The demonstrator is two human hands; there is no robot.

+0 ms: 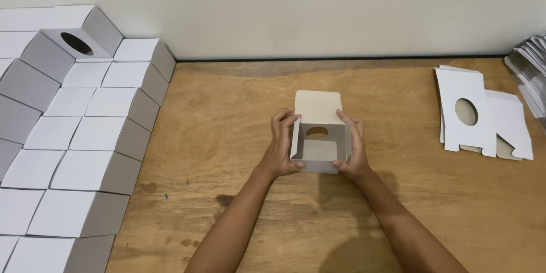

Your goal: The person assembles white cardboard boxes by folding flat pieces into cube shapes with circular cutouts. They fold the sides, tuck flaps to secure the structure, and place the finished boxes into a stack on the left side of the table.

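At the far left, finished white boxes (85, 136) stand packed in rows and stacked against the wall, one of them near the top showing an oval hole in its face. The bare wooden table (227, 108) runs from their edge toward the middle.

There the left hand (280, 151) wraps the left wall of a half-formed carton (318, 142), thumb on the near edge and fingers curled up its side. The carton is held just above the table, open toward the camera, with an oval cutout in its far wall and the lid flap standing up behind. The right hand (354, 151) mirrors this, its grip closed on the right wall with fingertips over the top rim. Both hands are holding the carton between them.

By my reading, the carton has been squared up and its flaps are not yet closed; tucking them in would need one hand to steady the walls while the other folds.

At the right, a small pile of flat blanks (483, 116) lies well apart, and further sheets (532, 71) sit at the edge
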